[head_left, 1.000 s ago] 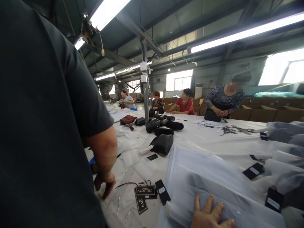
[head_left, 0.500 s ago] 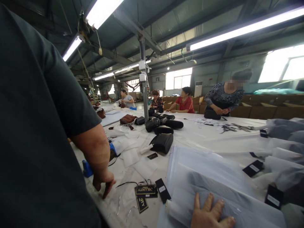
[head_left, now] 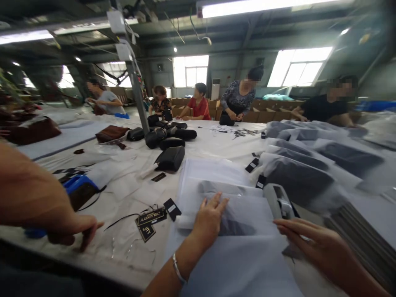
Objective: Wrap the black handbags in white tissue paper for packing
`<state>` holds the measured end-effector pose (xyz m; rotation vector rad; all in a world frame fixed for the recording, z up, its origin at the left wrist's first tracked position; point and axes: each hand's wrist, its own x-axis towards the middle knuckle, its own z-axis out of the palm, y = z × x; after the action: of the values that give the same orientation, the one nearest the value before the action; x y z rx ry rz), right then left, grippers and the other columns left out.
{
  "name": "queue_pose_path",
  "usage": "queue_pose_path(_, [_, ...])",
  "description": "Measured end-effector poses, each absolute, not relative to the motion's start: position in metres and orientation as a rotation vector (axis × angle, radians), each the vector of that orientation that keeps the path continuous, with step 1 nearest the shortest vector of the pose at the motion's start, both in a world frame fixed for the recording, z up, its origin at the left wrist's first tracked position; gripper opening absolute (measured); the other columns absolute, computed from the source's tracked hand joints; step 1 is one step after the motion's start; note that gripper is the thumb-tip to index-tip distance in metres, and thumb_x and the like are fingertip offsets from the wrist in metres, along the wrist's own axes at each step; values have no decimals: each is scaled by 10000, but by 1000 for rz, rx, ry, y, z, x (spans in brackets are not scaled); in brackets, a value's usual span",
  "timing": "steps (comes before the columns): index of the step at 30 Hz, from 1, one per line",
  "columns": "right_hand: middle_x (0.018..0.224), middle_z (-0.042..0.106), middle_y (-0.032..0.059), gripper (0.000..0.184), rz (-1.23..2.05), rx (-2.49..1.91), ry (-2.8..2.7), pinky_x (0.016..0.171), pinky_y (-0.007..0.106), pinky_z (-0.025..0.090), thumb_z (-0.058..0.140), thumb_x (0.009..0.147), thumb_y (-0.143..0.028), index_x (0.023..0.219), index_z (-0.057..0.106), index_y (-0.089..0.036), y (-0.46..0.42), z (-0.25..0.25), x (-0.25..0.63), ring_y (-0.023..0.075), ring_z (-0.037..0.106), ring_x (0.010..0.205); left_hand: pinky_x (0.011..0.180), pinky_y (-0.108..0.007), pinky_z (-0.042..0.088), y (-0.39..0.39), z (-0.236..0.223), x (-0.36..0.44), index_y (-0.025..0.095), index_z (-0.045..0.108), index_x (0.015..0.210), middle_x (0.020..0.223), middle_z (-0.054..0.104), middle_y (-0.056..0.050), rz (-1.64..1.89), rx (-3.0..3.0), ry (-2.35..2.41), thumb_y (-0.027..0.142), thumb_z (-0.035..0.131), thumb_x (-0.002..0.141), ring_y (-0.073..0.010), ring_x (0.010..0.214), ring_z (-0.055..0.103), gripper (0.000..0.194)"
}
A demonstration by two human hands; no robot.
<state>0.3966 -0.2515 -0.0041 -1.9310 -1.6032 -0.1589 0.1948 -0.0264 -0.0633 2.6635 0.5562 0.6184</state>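
Observation:
My left hand (head_left: 210, 214) lies flat, fingers spread, on a translucent white bag (head_left: 244, 214) with a dark item (head_left: 238, 227) showing through it. The bag tops a stack of similar bags (head_left: 213, 171). My right hand (head_left: 309, 241) reaches in from the lower right, its fingers stretched out towards the left over the bag's right edge and holding nothing. A grey handheld device (head_left: 278, 201) rests just above my right hand. Black hang tags (head_left: 151, 218) with cords lie to the left of my left hand.
A co-worker's bare arm and hand (head_left: 74, 229) press on the white table (head_left: 123, 185) at the left, beside a blue tool (head_left: 77, 183). Black pouches (head_left: 170, 159) surround a metal pole (head_left: 137, 99). Bagged dark items (head_left: 297, 177) pile up on the right. Several people work along the far side.
The view has dropped and swung right. My left hand slid forward on the bag, my right hand came into view, and the co-worker's dark-shirted body moved out at the left.

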Motion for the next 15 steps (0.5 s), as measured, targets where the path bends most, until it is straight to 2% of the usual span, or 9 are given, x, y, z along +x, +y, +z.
queue_pose_path(4, [899, 724, 29, 228, 149, -1786, -1852, 700, 234, 506, 541, 965, -370, 1034, 735, -273, -183, 20, 379, 151, 669, 774, 1134, -379, 391, -13, -67, 190, 241, 389, 1479, 1600, 278, -91, 750, 2508, 636, 21, 365, 923, -215, 1439, 334, 599])
queue_pose_path(7, [841, 707, 23, 237, 264, -1707, -2019, 687, 231, 471, 531, 967, -353, 1047, 735, -261, -135, 29, 372, 133, 632, 725, 1153, -402, 361, -4, -69, 185, 209, 384, 1479, 1600, 267, -119, 769, 2397, 674, 68, 459, 914, -235, 1447, 316, 588])
queue_pose_path(10, [816, 695, 27, 265, 343, -1667, -2160, 678, 233, 455, 546, 949, -333, 1135, 712, -241, -97, 30, 371, 126, 601, 673, 1173, -441, 321, 4, -71, 183, 204, 330, 1502, 1602, 258, -127, 807, 2268, 677, 97, 558, 873, -250, 1465, 271, 677])
queue_pose_path(13, [801, 693, 30, 326, 427, -1630, -2291, 665, 231, 445, 566, 924, -307, 1220, 672, -219, -66, 29, 374, 123, 594, 643, 1139, -446, 381, 8, -75, 182, 250, 270, 1522, 1617, 222, -99, 872, 2104, 659, 116, 611, 841, -253, 1480, 226, 773])
queue_pose_path(15, [777, 700, 19, 364, 486, -1641, -2348, 644, 225, 433, 587, 901, -290, 1254, 646, -221, -49, 29, 377, 123, 599, 629, 1092, -410, 446, 8, -77, 182, 284, 241, 1529, 1628, 192, -71, 901, 2005, 645, 124, 625, 834, -247, 1482, 221, 811])
